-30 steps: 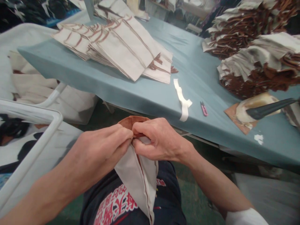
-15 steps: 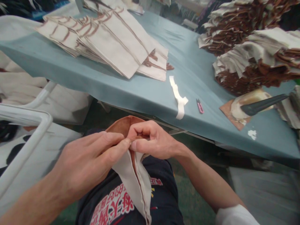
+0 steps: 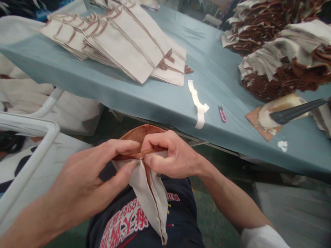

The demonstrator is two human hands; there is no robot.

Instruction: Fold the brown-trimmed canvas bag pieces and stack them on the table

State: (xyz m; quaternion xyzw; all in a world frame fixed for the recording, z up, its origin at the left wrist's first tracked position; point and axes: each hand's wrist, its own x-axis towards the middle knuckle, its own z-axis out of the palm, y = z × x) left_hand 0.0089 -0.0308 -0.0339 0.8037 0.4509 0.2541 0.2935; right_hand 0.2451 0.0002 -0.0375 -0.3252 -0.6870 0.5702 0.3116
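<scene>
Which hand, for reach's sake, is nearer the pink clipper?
Right. The right hand, pinching the fabric piece, is below-left of the pink clipper; the left hand, also pinching it, is farther left.

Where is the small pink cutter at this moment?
In the head view, the pink cutter lies on the blue table, right of centre, just right of the white strip.

Sewing workshop, stacked fabric pieces [image 3: 121,41], cutting table [image 3: 212,86]
</scene>
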